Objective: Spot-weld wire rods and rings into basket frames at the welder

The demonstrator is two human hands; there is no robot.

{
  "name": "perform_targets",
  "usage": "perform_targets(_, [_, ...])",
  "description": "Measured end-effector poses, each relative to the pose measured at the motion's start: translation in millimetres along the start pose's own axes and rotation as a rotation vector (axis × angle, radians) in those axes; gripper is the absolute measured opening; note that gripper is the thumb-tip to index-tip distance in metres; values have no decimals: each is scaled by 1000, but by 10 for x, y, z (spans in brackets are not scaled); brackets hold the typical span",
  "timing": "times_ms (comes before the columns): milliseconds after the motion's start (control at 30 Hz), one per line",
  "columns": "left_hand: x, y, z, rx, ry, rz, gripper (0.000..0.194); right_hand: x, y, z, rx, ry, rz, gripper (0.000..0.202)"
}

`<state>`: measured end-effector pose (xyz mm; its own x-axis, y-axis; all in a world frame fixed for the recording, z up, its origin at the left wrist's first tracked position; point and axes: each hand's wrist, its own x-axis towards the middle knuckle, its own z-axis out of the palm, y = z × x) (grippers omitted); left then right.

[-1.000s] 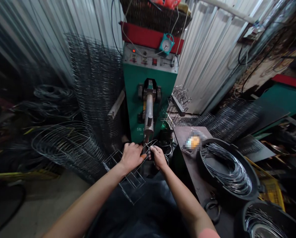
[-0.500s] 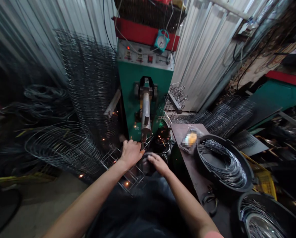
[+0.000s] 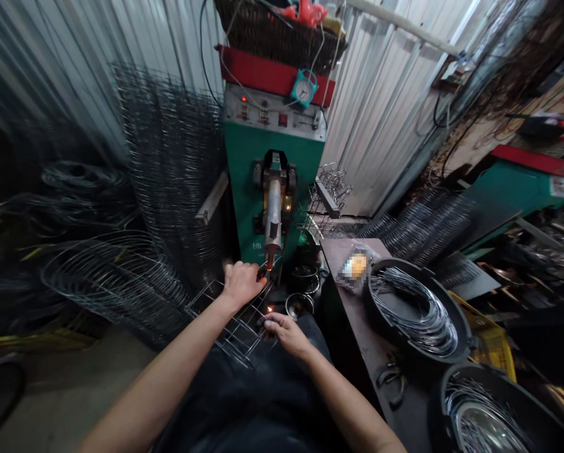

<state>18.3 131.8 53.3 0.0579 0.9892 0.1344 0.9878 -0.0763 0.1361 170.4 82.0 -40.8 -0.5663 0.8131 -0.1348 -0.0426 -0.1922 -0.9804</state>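
My left hand (image 3: pixel 242 283) is closed on a metal wire rack (image 3: pixel 237 333), close beside the tip of the spot welder's electrode (image 3: pixel 270 259). The rack, a grid of thin crossed rods, spreads below that hand over my lap. Lower and to the right, my right hand (image 3: pixel 282 328) has its fingers pinched together at the rack's right edge, with what looks like a thin wire at the fingertips. A small spark glows just above them. The green spot welder (image 3: pixel 244 195) stands straight ahead, its arm pointing down between my hands.
Wire hoops (image 3: pixel 107 283) and a tall stack of wire grids (image 3: pixel 169 151) stand at the left. At the right, a bench (image 3: pixel 345 296) carries black tubs (image 3: pixel 464 314) of wire pieces and pliers (image 3: pixel 395 384). A round metal container (image 3: pixel 301 306) is near my right knee.
My right hand has moved down and left, away from the electrode, to the rack's edge. My left hand has shifted slightly left. The flying sparks have mostly died away.
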Motion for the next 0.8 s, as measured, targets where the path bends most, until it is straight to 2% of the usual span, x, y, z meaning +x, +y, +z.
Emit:
perform_targets(100, [-82, -64, -26, -57, 34, 13, 41, -29, 41, 74, 16, 81, -39, 41])
perform_targets(167, [-305, -150, -39, -117, 144, 52, 53, -107, 45, 124, 42, 138, -66, 40])
perform_targets(267, [-904, -332, 56, -269, 403, 129, 63, -312, 19, 183, 119, 195, -63, 38])
perform_targets(333, [-1373, -450, 226, -374, 565, 138, 67, -459, -3, 222, 181, 248, -49, 38])
perform_targets(367, [-1590, -492, 334, -419, 585, 141, 70, -521, -14, 245, 216, 280, -43, 38])
perform_targets(467, [-2055, -502, 635, -478, 455, 197, 82, -630, -58, 324, 351, 379, -52, 34])
perform_targets(567, [-2207, -385, 726, -443, 325, 355, 79, -666, -150, 395, 479, 431, -69, 32])
perform_targets(667, [-2199, -285, 569, -347, 311, 467, 66, -717, -283, 449, 557, 431, -60, 32])
perform_targets(800, [-2241, -285, 260, -323, 368, 564, 62, -798, -426, 548, 623, 393, -31, 30])
